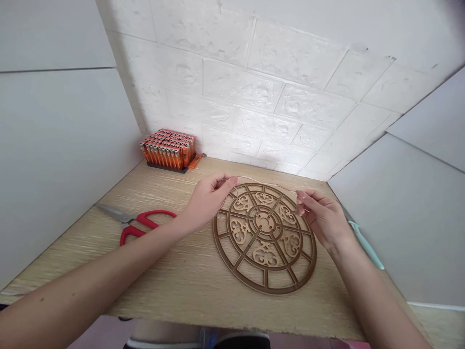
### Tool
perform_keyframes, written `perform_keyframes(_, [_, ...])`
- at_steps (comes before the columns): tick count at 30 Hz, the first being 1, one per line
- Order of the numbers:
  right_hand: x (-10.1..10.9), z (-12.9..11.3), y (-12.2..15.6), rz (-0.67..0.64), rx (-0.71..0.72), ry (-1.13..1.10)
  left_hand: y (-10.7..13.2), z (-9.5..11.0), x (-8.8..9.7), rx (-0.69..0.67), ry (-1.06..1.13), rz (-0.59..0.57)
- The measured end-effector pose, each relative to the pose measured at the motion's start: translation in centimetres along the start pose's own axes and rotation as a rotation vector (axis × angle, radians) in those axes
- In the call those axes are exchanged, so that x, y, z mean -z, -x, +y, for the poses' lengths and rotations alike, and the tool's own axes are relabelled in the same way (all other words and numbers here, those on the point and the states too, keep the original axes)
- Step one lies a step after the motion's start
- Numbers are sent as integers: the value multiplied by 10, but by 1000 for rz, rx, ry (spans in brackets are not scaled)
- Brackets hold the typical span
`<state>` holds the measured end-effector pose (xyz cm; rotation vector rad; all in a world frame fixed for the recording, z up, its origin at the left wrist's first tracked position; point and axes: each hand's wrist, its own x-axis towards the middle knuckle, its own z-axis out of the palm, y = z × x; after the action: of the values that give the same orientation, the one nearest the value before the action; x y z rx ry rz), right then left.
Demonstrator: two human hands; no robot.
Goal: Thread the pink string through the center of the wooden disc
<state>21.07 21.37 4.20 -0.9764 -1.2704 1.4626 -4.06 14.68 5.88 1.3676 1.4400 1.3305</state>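
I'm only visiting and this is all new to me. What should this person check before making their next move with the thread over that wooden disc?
1. Thread held at both ends: ok. The pink thread runs between the fingers of the left hand and the right hand.
2. Thread tension: cannot tell; it is too thin and faint to judge.
3. Disc lying flat: ok. The wooden lattice disc lies flat on the table.
4. Scissors at hand: ok. The red-handled scissors lie left of the disc.
5. Hands apart from the lighters: ok. The orange lighters stand at the back, away from both hands.
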Motion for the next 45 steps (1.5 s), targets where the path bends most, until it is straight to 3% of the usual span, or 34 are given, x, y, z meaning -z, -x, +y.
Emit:
perform_keyframes(4, [-2, 1, 1, -38, 7, 16, 1, -1, -1, 19, 11, -24])
perform_keyframes(7, [-4, 1, 3, -104, 44, 63, 3, -2, -4, 29, 22, -120])
perform_keyframes(15, [-19, -9, 21, -478, 189, 332, 11, -4, -11, 10, 159, -394])
perform_keyframes(20, [-29, -8, 26, -539, 212, 369, 16, 1, -14, -16, 288, -543])
perform_keyframes(29, [-29, -6, 26, -592, 194, 387, 20, 6, -13, 34, 443, -653])
perform_keyframes(37, [-24, -10, 25, -509, 244, 485, 15, 3, -6, 0, 603, -732])
perform_keyframes(45, [-21, -8, 19, -206, 248, 487, 14, 3, -7, 30, 467, -602])
